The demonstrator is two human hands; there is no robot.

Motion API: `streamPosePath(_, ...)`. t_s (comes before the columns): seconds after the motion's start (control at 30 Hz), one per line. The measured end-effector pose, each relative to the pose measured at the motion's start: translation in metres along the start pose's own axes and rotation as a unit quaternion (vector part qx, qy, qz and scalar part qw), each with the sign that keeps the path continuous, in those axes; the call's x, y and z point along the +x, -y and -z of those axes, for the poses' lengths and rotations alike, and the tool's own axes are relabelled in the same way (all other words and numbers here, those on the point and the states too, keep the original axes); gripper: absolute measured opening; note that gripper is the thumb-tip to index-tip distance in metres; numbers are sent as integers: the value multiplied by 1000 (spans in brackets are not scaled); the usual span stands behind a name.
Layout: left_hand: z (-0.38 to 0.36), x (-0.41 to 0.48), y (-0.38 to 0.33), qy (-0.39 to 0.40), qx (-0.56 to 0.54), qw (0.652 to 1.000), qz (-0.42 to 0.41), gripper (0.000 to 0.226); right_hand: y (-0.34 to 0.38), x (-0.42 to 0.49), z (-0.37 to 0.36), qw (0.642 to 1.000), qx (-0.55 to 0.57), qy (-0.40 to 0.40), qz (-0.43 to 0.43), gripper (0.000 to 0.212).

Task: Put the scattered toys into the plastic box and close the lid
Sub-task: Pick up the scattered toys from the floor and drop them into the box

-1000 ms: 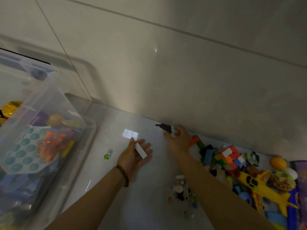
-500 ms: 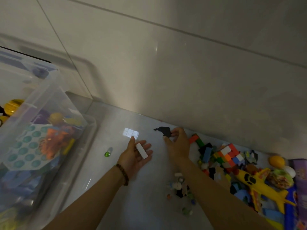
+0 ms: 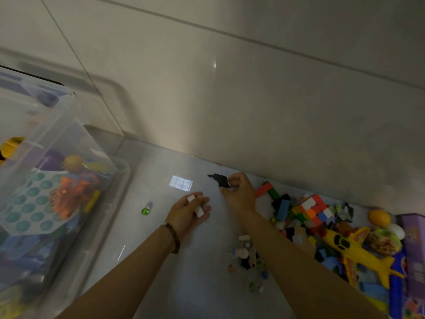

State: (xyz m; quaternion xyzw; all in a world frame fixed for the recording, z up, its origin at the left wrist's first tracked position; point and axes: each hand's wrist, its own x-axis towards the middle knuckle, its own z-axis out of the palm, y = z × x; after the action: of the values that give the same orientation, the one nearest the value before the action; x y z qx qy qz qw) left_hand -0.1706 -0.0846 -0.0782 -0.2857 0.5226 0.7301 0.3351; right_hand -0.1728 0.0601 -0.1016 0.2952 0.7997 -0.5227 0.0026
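Near the wall point(image 3: 253, 111), right hand point(image 3: 239, 199) pinches black piece point(image 3: 219, 179); left hand point(image 3: 186, 215) has curled round white block point(image 3: 196, 207).

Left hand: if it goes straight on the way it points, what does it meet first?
Probably the right hand pinching the black toy, just ahead of the left hand with its white block; depth is unclear.

Plastic box point(image 3: 76, 139) cut off by left and bottom edges; toys inside blurred behind its cloudy wall. Black toy point(image 3: 219, 179) part hidden by right hand point(image 3: 240, 198), shape unclear. White block point(image 3: 199, 211) part covered by left hand point(image 3: 184, 217). Small bits point(image 3: 243, 252) by right forearm too small to name. Purple carton point(image 3: 414, 238) clipped at right edge.
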Motion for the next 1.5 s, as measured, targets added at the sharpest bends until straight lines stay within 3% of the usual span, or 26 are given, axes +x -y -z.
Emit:
streamPosePath(0.13, -2, 0, -3, 4, -12, 1000, 13, 26, 16, -8, 8, 995, 82, 47, -44, 19)
streamPosePath(0.2, -4, -1, -4, 32, -34, 998, 32, 36, 22, -19, 19, 982, 130, 109, -79, 15)
streamPosePath(0.27, -7, -1, -3, 62, -52, 996, 46, 43, 20, -29, 29, 975, 94, 191, -68, 16)
streamPosePath(0.33, -13, -3, 2, 78, -47, 994, 53, 36, 15, -33, 39, 975, 27, 217, -23, 16)
streamPosePath(0.43, -19, -3, 10, 76, -39, 995, 53, 27, 11, -26, 58, 995, 19, 96, -4, 12)
streamPosePath(0.53, -19, -3, 11, 72, -70, 994, 51, 22, 7, -11, 84, 999, 19, -50, -10, 25)
streamPosePath(0.63, -17, -2, 10, 62, -58, 996, 37, 22, -4, 6, 90, 993, -31, -107, -44, 36)
streamPosePath(0.83, -16, -2, 10, 56, -77, 995, 38, 22, -4, 8, 78, 991, -68, -84, -74, 27)
streamPosePath(1.1, -10, -3, 10, 45, -86, 994, 49, 21, -6, -3, 59, 994, -90, -11, -56, 32)
streamPosePath(1.4, -11, -4, 11, 46, -70, 996, 41, 23, -12, -18, 45, 999, -35, 2, 14, 22)
streamPosePath(1.5, -13, -6, 12, 51, -106, 990, 84, 24, -3, -20, 45, 999, -23, 31, 10, 25)
